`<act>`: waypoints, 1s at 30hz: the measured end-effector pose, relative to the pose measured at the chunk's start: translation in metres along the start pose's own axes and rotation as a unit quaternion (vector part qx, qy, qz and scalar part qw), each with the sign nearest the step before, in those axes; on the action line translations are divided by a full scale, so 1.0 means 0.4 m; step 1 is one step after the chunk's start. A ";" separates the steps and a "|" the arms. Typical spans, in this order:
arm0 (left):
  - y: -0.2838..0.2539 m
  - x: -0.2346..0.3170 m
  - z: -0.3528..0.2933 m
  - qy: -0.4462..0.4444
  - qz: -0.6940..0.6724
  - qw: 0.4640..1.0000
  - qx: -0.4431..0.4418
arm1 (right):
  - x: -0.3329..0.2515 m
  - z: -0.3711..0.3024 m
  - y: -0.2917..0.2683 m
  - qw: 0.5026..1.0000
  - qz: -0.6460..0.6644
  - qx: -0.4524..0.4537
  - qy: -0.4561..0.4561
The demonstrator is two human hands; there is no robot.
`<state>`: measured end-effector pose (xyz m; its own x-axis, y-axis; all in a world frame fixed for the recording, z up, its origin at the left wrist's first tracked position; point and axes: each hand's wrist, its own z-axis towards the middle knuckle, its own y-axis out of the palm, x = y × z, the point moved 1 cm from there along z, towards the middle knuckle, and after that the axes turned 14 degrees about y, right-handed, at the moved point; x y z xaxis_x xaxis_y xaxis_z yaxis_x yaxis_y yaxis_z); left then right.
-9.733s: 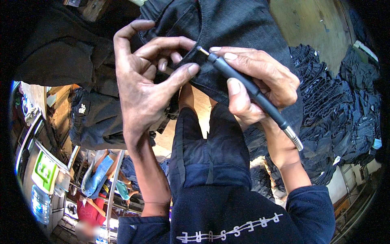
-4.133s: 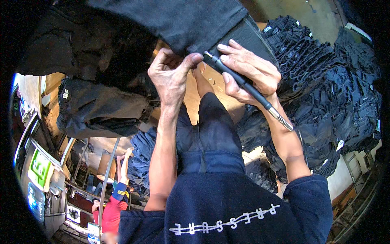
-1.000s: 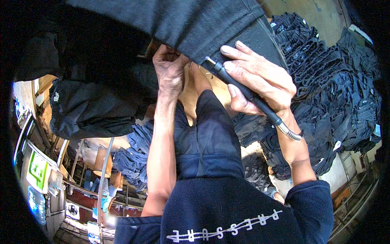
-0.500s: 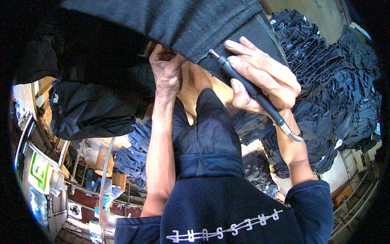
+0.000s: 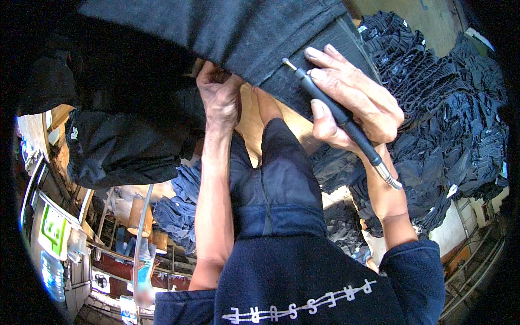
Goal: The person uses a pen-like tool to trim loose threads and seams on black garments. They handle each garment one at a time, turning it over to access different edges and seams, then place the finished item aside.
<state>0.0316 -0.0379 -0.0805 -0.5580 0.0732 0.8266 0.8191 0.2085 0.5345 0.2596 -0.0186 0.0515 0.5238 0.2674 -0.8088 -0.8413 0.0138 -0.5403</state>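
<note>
A dark denim garment point(image 5: 233, 32) is stretched over a flat black board point(image 5: 346, 40) in front of me. With fingers curled under the garment's near edge, my left hand point(image 5: 219, 97) grips the cloth; its fingertips are partly hidden. My right hand point(image 5: 357, 103) is closed around a slim black rotary grinder handpiece point(image 5: 330, 105) with a thin metal shaft and a small rounded tip. The tip points up and left over the cloth near the garment's end. Whether it touches the fabric I cannot tell. A ribbed metal cable sleeve leaves its back end near my right wrist.
A large heap of dark garments point(image 5: 433, 119) lies to the right. More black cloth point(image 5: 124, 146) hangs at the left, with blue garments point(image 5: 181, 206) below it. At lower left are a metal pole point(image 5: 142, 233), a large water bottle point(image 5: 51, 273) and a blurred person point(image 5: 145, 276).
The handpiece and my right hand have shifted slightly, the tip moving a little up and to the right on the cloth. My left hand keeps its grip, barely moved.
</note>
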 end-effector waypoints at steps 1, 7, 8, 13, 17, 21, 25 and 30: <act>-0.001 -0.002 0.000 -0.001 0.005 1.000 -0.001 | 0.001 0.000 0.001 1.000 0.008 0.000 -0.002; -0.001 -0.008 0.001 -0.012 -0.002 1.000 0.009 | 0.003 -0.001 0.000 1.000 0.016 0.001 0.003; -0.001 -0.008 0.000 -0.014 0.005 1.000 0.011 | 0.003 -0.002 -0.001 1.000 0.017 0.005 0.005; 0.000 -0.003 -0.001 0.008 0.007 1.000 0.002 | 0.004 -0.003 0.002 0.999 0.014 0.027 0.014; -0.003 -0.003 0.000 0.002 -0.003 1.000 -0.004 | 0.006 -0.004 0.003 0.999 0.017 0.037 0.015; -0.007 -0.007 -0.001 -0.014 -0.006 1.000 0.007 | 0.007 -0.005 0.003 0.999 0.010 0.043 0.025; -0.007 -0.007 -0.002 0.001 0.023 1.000 0.013 | 0.010 -0.004 0.005 0.998 0.015 0.058 0.028; -0.001 0.002 0.001 -0.028 0.045 0.998 0.019 | 0.012 -0.005 0.004 0.997 0.005 0.068 0.041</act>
<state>0.0309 -0.0377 -0.0802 -0.4900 0.1479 0.8591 0.8610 0.2363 0.4504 0.2610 -0.0191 0.0463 0.5198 0.1880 -0.8333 -0.8539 0.1427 -0.5005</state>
